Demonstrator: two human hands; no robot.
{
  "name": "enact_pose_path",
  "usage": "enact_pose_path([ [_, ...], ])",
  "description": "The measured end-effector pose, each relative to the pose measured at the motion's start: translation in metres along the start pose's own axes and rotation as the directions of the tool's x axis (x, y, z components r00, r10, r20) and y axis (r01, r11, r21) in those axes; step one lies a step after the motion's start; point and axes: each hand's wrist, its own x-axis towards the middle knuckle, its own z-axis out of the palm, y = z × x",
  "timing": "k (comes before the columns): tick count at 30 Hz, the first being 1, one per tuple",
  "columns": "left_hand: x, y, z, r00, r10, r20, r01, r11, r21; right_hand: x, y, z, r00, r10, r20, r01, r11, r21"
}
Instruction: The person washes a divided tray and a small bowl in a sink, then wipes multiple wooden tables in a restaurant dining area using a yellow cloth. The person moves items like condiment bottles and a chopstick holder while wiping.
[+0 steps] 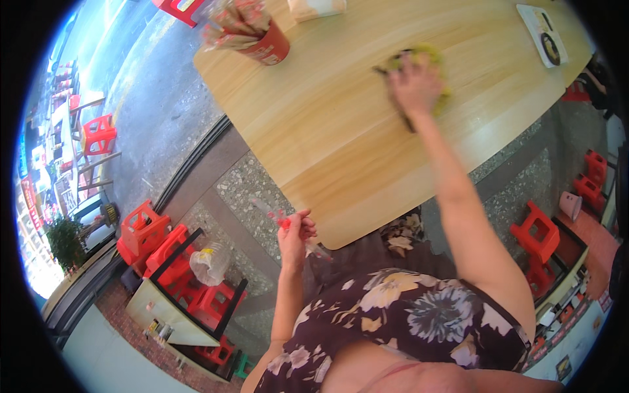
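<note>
My right hand (417, 91) presses a yellow-and-dark cloth (432, 51) flat onto the wood-grain tabletop (339, 147); both hand and cloth are blurred. A dark edge of the cloth sticks out to the left of the fingers. Just off the table's near corner, my left hand (294, 240) grips a clear plastic wrapper with red print (268, 209). One end of the wrapper extends past the thumb, and another clear piece hangs below the palm. Whether anything is inside it, I cannot tell.
A red cup (272, 46) of wrapped chopsticks (236, 22) stands at the table's far left. Near it lies a tissue pack (317, 7). A white rectangular object (543, 37) rests far right. Red plastic stools (535, 233) and a bag-lined bin (209, 265) flank the table.
</note>
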Motion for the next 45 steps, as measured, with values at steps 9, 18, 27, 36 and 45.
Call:
enact_pose_path([
  [9,-0.015,0.073,-0.157,0.990,0.128,-0.054,-0.118,0.982,0.147,-0.176,-0.212,-0.033,0.839,-0.542,-0.052,0.496,0.723,0.481],
  [18,0.002,0.098,-0.094,0.874,0.195,0.445,-0.368,0.863,0.346,-0.342,-0.090,-0.106,0.910,-0.391,0.136,0.308,0.859,0.408],
  [27,-0.059,0.117,0.013,0.643,0.042,0.765,-0.569,0.695,0.440,-0.342,-0.051,-0.107,0.972,0.212,0.104,-0.228,0.958,0.173],
  [36,-0.127,0.120,0.073,0.390,0.016,0.921,-0.662,0.700,0.268,-0.325,-0.082,-0.068,0.992,0.023,0.128,-0.041,0.988,0.147],
  [45,-0.064,0.136,-0.019,0.658,0.133,0.741,-0.528,0.784,0.328,-0.260,-0.086,-0.142,0.963,-0.119,-0.242,0.219,0.869,0.444],
])
